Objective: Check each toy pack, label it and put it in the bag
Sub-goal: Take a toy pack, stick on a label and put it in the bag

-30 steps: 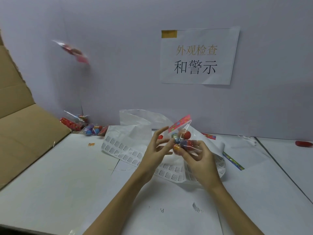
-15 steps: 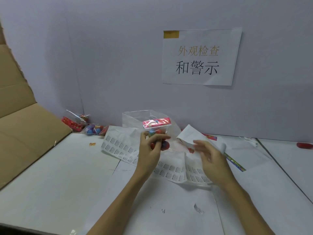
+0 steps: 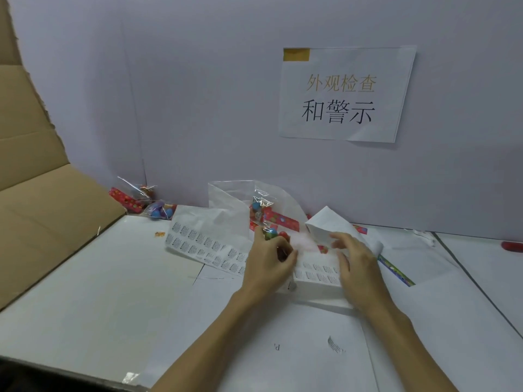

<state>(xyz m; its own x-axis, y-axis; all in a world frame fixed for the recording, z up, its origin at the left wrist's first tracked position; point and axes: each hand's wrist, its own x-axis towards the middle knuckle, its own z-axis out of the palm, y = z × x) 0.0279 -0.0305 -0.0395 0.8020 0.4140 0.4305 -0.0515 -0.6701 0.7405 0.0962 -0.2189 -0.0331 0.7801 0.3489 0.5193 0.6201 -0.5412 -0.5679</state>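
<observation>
Cardboard flap [image 3: 36,193] leans at far left, its lower edge meeting the white table [image 3: 93,278]. At the back left corner against the wall, a few loose toy packs [image 3: 144,202] in clear wrap with red header cards, apart from my hands. Small orange scrap [image 3: 160,234] lies on the table just in front of them. Label sheet [image 3: 203,244] with rows of small printed stickers spreads from there toward centre, running under my hands. Clear plastic bag [image 3: 229,205] stands open behind the sheet, one toy pack [image 3: 268,215] already inside with its red card showing. My left hand [image 3: 268,264] has fingers curled round a toy pack [image 3: 273,233] of coloured balls, holding it low over the label sheet, just in front of the bag. My right hand [image 3: 356,264] is beside it, fingers loosely extended and resting on the sheet, thumb near a row of stickers; can't tell if a sticker is pinched. A curled white backing sheet [image 3: 328,224] lifts up just behind my right fingers. Paper sign [image 3: 345,94] with Chinese text taped to the wall above right. Colourful strip [image 3: 396,271] lies on the table right of my right hand, red object [image 3: 512,246] at far right edge
</observation>
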